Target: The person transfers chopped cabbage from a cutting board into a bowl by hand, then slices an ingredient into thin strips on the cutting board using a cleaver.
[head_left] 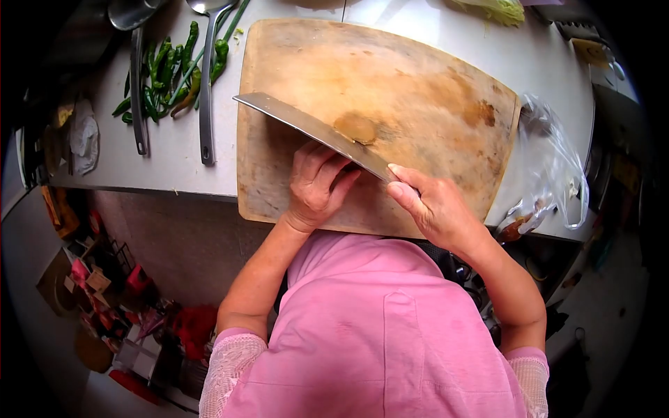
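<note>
Across a stained board [418, 90] slants the knife [317, 132], its handle clasped by the right hand [435, 205]. It should feel stiff and fairly heavy, safest held there. It hides the fingertips of the left hand [313, 184], so whether they grip anything, I cannot tell.

This is a kitchen; home or small eatery, I can't tell. Main signs: a worn wooden chopping bd. [390, 73] w/ dark stains under both hands, and a broad kitchen knife [317, 132] in the R hand [437, 209]. Fwd. and to the left of the L hand [319, 184], on the pale worktop [187, 157], lie green peppers [166, 67] w/ two long-handled metal utensils [207, 104]. Far fwd. of the R hand is some pale-green leafy veg. [503, 10]; to its right side, near the bd., a clear plastic bag [550, 157].
</note>
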Demonstrator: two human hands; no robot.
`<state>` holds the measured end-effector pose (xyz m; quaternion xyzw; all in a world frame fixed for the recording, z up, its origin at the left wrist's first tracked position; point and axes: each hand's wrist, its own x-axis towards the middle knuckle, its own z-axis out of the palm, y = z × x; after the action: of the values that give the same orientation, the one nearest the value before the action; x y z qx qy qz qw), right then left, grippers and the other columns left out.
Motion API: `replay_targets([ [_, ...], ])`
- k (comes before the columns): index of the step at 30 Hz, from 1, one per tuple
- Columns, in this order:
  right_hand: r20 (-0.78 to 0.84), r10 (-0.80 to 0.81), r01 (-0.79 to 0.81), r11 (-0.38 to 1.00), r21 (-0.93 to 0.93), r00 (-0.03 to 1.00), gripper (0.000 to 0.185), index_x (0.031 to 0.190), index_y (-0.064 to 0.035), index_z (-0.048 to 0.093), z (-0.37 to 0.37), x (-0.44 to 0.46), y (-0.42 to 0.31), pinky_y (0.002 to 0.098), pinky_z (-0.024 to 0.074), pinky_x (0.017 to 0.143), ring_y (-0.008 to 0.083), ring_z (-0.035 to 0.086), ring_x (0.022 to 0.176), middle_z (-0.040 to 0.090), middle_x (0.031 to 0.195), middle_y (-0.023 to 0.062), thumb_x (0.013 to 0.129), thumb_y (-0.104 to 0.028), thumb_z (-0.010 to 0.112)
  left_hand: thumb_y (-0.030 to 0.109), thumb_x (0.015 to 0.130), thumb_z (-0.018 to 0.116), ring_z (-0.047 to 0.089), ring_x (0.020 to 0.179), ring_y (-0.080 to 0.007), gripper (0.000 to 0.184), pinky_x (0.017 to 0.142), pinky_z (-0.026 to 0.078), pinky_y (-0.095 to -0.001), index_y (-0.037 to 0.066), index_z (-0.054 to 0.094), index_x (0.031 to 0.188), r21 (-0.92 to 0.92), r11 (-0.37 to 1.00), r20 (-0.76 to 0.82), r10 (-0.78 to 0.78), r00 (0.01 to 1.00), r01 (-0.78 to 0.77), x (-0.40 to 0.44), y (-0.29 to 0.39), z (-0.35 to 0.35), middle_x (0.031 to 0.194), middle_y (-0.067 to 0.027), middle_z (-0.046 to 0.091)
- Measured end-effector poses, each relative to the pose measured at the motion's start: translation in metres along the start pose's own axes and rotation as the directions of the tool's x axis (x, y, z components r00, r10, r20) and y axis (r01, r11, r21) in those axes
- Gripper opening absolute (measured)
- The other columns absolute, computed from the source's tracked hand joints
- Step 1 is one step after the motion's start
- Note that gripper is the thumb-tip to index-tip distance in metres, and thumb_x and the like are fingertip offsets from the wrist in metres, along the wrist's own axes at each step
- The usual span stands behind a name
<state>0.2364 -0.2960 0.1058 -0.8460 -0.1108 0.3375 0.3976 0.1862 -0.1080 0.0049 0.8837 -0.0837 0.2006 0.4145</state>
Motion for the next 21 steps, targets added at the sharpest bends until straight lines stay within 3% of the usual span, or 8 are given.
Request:
replay_targets([
  [5,0.086,0.022,-0.025,0.999,0.029,0.996,0.035,0.097,0.0002,0.055,-0.008,-0.007,-0.002,0.0427,0.0429,0.063,0.0433,0.053,0.074,0.055,0.08,0.0241,0.091,-0.034,0.052,0.007,0.063,0.076,0.053,0.095,-0.031,0.031,0.081,0.046,-0.0387,0.006,0.064,0.092,0.054,0.995,-0.022,0.082,0.996,-0.08,-0.001,0.001,-0.001,0.099,-0.0088,0.057],
  [9,0.073,0.012,-0.017,0.997,0.069,0.997,0.033,0.102,-0.0001,0.055,-0.014,-0.043,0.0,0.041,0.0432,0.065,0.0419,0.053,0.077,0.056,0.084,0.0233,0.09,-0.031,0.052,0.008,0.064,0.072,0.052,0.091,-0.0338,0.03,0.079,0.044,-0.0437,0.005,0.064,0.093,0.078,0.995,0.031,0.056,0.998,-0.058,-0.01,-0.005,-0.001,0.096,-0.0107,0.056],
  [12,0.044,0.033,-0.033,0.999,-0.003,0.998,0.042,0.116,0.0037,0.052,-0.018,-0.063,0.006,0.0383,0.047,0.076,0.0403,0.058,0.09,0.059,0.1,0.0249,0.089,-0.027,0.055,0.007,0.063,0.071,0.053,0.093,-0.0346,0.033,0.082,0.043,-0.045,0.005,0.063,0.095,0.107,0.992,0.049,0.063,0.997,-0.068,-0.013,-0.007,-0.001,0.099,-0.0124,0.055],
  [15,0.066,0.047,-0.044,0.998,-0.041,0.997,0.044,0.118,0.0047,0.051,-0.023,-0.074,0.011,0.0372,0.047,0.081,0.0397,0.058,0.096,0.059,0.106,0.0253,0.088,-0.027,0.056,0.007,0.062,0.071,0.053,0.097,-0.0349,0.035,0.085,0.043,-0.0458,0.005,0.063,0.096,0.11,0.99,0.042,0.08,0.996,-0.085,-0.012,-0.007,-0.001,0.102,-0.0131,0.055],
  [21,0.087,0.107,-0.103,0.994,-0.044,0.99,0.044,0.119,0.0036,0.052,-0.027,-0.076,0.005,0.0379,0.0478,0.079,0.0394,0.059,0.093,0.059,0.104,0.0248,0.087,-0.027,0.056,0.007,0.061,0.071,0.052,0.099,-0.0353,0.035,0.087,0.043,-0.046,0.006,0.065,0.096,0.107,0.994,0.085,0.016,0.996,-0.025,-0.018,-0.01,0.001,0.105,-0.013,0.055],
])
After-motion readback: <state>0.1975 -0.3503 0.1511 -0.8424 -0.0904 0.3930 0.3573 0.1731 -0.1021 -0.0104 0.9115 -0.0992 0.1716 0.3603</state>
